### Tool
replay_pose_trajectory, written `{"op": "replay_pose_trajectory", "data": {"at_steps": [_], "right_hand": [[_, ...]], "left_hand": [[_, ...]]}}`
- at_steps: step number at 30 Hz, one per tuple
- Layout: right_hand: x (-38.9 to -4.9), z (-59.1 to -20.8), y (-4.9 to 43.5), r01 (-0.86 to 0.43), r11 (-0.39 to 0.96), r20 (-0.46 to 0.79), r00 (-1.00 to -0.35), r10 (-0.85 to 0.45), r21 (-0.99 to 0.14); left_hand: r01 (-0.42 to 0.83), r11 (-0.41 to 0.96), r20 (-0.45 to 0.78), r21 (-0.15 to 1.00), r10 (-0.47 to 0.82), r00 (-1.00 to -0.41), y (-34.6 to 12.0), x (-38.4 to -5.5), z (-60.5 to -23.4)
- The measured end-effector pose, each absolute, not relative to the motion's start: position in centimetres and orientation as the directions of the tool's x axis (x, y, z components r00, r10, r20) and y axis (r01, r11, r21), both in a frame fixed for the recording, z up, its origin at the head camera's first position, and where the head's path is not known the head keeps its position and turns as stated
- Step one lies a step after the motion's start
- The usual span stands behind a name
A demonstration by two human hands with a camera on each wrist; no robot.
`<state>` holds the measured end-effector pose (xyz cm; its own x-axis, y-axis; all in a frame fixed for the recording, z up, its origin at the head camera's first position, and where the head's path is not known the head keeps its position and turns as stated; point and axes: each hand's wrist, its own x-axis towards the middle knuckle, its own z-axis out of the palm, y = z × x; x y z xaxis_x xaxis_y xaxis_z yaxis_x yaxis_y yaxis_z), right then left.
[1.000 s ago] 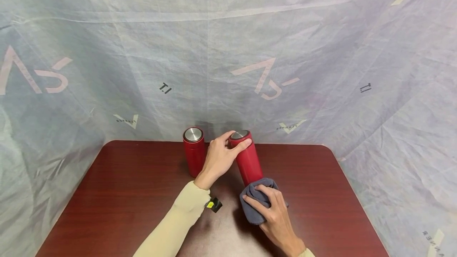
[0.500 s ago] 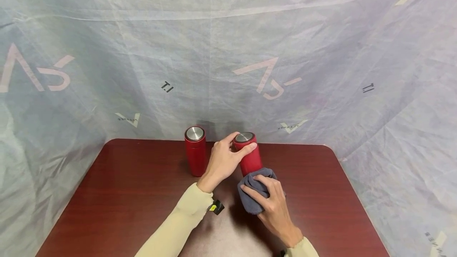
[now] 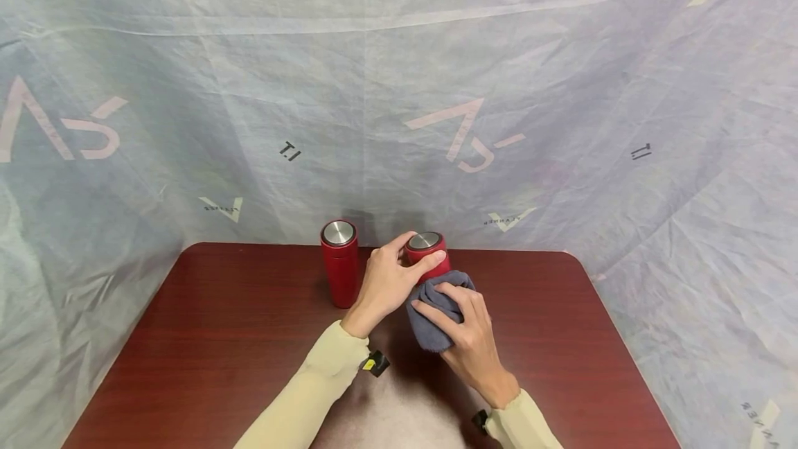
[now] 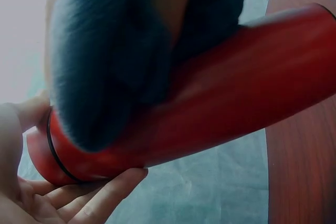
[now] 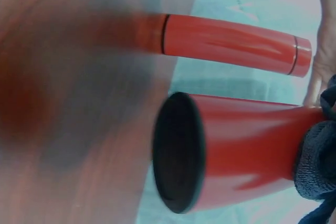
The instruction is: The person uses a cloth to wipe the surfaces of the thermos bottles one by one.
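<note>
Reddish desk [image 3: 249, 317], grey sheet [image 3: 349, 89] behind. My L hand [image 3: 388, 283] grips red bottle [image 4: 226, 87] by its top, ctr of head view, tilted, base off desk, prob. to leave body free for grey cloth [image 3: 430, 331] bunched in R hand [image 3: 469, 338]. 2nd bottle [image 3: 342, 276] upright, just left.

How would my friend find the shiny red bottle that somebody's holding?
Start at the reddish-brown, wood-patterned table and look toward its far side. There, a silver-topped, red cylindrical bottle is gripped near its top by the left hand. It's the one with a crumpled grey-blue cloth against it; its red cylindrical neighbour stands upright, unheld.
</note>
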<state>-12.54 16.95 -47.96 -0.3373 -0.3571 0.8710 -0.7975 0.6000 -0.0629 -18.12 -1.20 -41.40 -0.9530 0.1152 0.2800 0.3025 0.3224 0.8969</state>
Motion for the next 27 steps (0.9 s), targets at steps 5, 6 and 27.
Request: {"op": "replay_pose_trajectory", "data": {"at_steps": [5,6,27], "right_hand": [[-13.1,-47.1,16.7,-0.811,0.583,0.873,-0.324,-0.364,-0.057],[-13.2,-46.9,16.6,-0.812,0.581,0.874,-0.322,-0.363,-0.058],[-12.7,-46.0,17.8,-0.864,0.411,0.898,-0.394,-0.194,-0.29]], "left_hand": [[0.298,0.318,0.275,0.9,0.115,-0.954,-1.4,-18.0,-41.4],[0.299,0.317,0.275,0.9,0.118,-0.954,-1.5,-18.0,-41.4],[0.346,0.305,0.285,0.887,0.227,-0.931,-1.9,-17.6,-41.6]]}}
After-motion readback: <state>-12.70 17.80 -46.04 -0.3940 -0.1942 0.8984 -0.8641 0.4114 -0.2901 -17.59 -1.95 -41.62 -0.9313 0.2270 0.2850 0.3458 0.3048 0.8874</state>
